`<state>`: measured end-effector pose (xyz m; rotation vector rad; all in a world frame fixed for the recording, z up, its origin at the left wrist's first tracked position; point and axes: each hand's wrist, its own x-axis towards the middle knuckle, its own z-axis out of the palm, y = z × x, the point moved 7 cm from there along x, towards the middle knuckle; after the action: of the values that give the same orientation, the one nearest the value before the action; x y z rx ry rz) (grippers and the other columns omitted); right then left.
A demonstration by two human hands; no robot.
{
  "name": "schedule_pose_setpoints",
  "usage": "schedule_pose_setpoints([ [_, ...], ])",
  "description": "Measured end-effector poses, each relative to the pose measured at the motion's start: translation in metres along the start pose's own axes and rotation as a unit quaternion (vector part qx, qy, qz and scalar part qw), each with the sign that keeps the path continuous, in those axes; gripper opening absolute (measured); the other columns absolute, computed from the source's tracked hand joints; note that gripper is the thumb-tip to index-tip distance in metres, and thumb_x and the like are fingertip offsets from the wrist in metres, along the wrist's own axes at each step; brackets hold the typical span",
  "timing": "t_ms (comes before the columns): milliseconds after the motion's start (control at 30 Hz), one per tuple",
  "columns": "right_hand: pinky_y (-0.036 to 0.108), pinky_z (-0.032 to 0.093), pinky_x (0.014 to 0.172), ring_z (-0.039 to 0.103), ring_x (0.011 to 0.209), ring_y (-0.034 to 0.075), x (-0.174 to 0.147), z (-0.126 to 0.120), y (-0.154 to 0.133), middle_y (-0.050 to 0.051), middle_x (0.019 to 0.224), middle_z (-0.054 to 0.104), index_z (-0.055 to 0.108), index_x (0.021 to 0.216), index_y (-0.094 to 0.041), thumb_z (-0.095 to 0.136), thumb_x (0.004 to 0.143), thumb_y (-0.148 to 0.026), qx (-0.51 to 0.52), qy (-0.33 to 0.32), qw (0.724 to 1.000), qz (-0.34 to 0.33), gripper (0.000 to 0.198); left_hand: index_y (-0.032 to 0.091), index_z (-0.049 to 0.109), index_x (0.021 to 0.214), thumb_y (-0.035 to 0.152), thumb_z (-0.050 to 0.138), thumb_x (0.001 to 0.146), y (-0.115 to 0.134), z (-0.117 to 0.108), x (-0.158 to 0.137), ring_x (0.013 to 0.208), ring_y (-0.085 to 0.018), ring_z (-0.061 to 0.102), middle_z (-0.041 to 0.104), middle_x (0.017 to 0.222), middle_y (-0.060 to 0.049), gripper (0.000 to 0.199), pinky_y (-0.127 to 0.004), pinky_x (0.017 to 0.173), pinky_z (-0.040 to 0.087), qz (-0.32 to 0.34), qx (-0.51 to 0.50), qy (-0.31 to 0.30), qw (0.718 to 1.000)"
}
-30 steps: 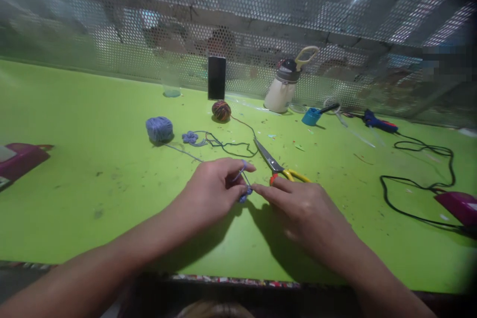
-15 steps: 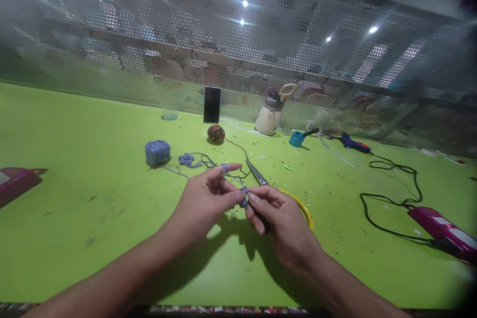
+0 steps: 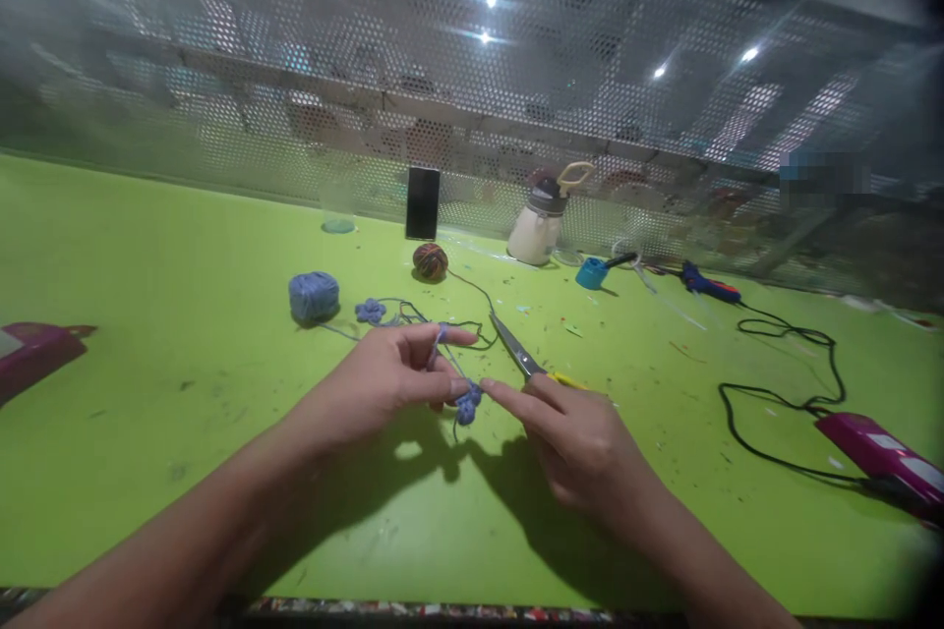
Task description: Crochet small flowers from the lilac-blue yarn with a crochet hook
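Note:
Between thumb and fingers, my left hand (image 3: 402, 369) pinches a small blue-purple crocheted piece (image 3: 467, 405), and a strand of the same yarn wraps its raised index finger. From the piece hangs a short yarn tail. The index fingertip of my right hand (image 3: 579, 437) reaches to the piece's right edge; the other fingers are curled, and whatever they hold is hidden. A finished-looking crocheted flower (image 3: 370, 311) and a ball of blue-purple yarn (image 3: 314, 297) lie beyond my left hand. Scissors (image 3: 520, 349) with yellow handles lie partly under my right hand.
Farther back are a multicoloured yarn ball (image 3: 430, 260), a phone-like dark slab (image 3: 423, 204), a white bottle (image 3: 537, 231) and a blue tape roll (image 3: 591, 273). On the right, a black cord (image 3: 778, 467) joins a magenta device (image 3: 881, 457). Another magenta object (image 3: 40, 354) sits left.
The crocheted piece has moved slightly left and down, and more of it shows. My right hand has drawn off to the right, its index finger now straightened towards the piece.

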<state>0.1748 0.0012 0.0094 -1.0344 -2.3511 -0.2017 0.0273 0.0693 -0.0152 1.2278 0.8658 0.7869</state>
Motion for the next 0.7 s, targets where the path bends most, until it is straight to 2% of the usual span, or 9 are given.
schedule_pose_setpoints([
  [133,0.027,0.042,0.054,0.056,0.060,0.017,0.000,-0.002,0.005,0.006,0.072,0.064,0.066,0.123,-0.014,0.043,0.090,-0.004,0.113,-0.039,0.992,0.040,0.041,0.015,0.071,0.105,0.018,0.074,0.073,0.001,0.001,0.001,0.068,-0.015,0.060,0.065,0.071,0.002,0.032,-0.033,0.073,0.044,0.006,0.023,-0.020,1.000],
  [267,0.027,0.048,0.063,0.062,0.068,0.015,0.001,-0.006,0.008,0.003,0.078,0.070,0.068,0.119,-0.021,0.046,0.091,-0.005,0.237,-0.033,0.967,0.088,0.039,0.016,0.072,0.102,0.020,0.073,0.077,-0.001,0.002,0.000,0.070,-0.014,0.059,0.064,0.072,0.003,0.026,-0.032,0.075,0.043,0.006,0.030,-0.038,0.999],
  [433,0.028,0.050,0.064,0.063,0.069,0.014,0.001,-0.004,0.010,0.003,0.084,0.074,0.071,0.116,-0.022,0.050,0.090,-0.007,0.279,-0.022,0.952,0.123,0.037,0.015,0.072,0.103,0.020,0.073,0.079,-0.002,0.005,-0.001,0.073,-0.014,0.059,0.065,0.075,0.001,0.025,-0.031,0.076,0.043,0.011,0.027,-0.039,0.999],
  [567,0.029,0.052,0.065,0.067,0.072,0.015,0.000,0.000,0.015,0.005,0.092,0.078,0.074,0.114,-0.024,0.055,0.090,-0.012,0.313,-0.011,0.935,0.165,0.033,0.015,0.072,0.101,0.020,0.070,0.081,-0.002,0.011,-0.003,0.078,-0.015,0.061,0.070,0.082,-0.002,0.021,-0.032,0.079,0.044,0.009,0.032,-0.059,0.998],
  [700,0.029,0.053,0.065,0.070,0.077,0.016,-0.002,0.002,0.017,0.007,0.097,0.079,0.076,0.111,-0.024,0.057,0.088,-0.012,0.335,-0.004,0.923,0.191,0.032,0.017,0.072,0.104,0.021,0.069,0.082,-0.003,0.014,-0.004,0.078,-0.016,0.061,0.070,0.082,-0.002,0.023,-0.033,0.080,0.045,0.001,0.019,-0.073,0.997],
])
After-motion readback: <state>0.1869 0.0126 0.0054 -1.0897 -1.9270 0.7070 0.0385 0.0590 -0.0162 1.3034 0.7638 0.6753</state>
